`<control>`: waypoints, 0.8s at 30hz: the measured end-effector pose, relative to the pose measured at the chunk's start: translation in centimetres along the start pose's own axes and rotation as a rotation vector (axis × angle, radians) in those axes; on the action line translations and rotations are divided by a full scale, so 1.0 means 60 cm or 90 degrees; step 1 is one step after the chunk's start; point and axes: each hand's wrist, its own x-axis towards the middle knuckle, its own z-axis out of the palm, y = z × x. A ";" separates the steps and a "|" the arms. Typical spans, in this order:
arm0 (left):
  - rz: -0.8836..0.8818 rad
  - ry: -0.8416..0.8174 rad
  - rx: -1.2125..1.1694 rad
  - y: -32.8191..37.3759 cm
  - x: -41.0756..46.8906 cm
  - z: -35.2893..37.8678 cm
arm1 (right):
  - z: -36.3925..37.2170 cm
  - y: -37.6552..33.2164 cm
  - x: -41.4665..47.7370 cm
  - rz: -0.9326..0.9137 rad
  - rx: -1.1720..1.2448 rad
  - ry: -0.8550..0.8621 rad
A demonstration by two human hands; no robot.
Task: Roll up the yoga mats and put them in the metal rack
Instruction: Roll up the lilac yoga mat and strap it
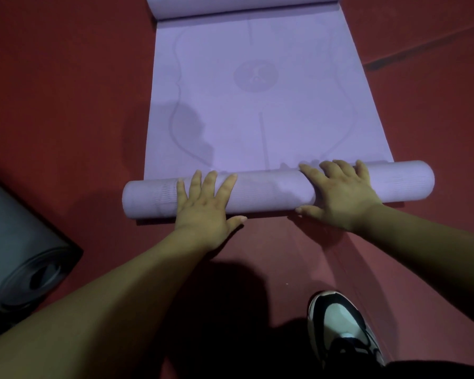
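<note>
A purple yoga mat [257,110] lies flat on the red floor, stretching away from me. Its near end is wound into a thick roll [268,191] lying crosswise. My left hand [205,206] presses on the roll's left part, fingers spread over the top and thumb at the near side. My right hand [340,192] lies on the right part the same way, fingers reaching over to the flat sheet. The mat's far end is curled up into a second roll [230,4] at the top edge of the view. No metal rack is in view.
A dark grey rolled mat [19,250] lies on the floor at the left, its open end toward me. My black-and-white shoe [340,326] stands on the red floor [66,105] near the bottom right. A dark seam [422,42] crosses the floor at upper right.
</note>
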 end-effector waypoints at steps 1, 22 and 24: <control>-0.001 0.002 0.005 0.000 0.004 -0.001 | -0.002 0.000 0.002 -0.001 -0.004 -0.004; 0.044 0.022 0.051 -0.003 0.040 -0.013 | -0.017 -0.002 0.042 0.002 -0.013 -0.020; 0.034 0.017 0.042 -0.002 0.045 -0.011 | -0.012 -0.006 0.039 0.000 -0.007 0.001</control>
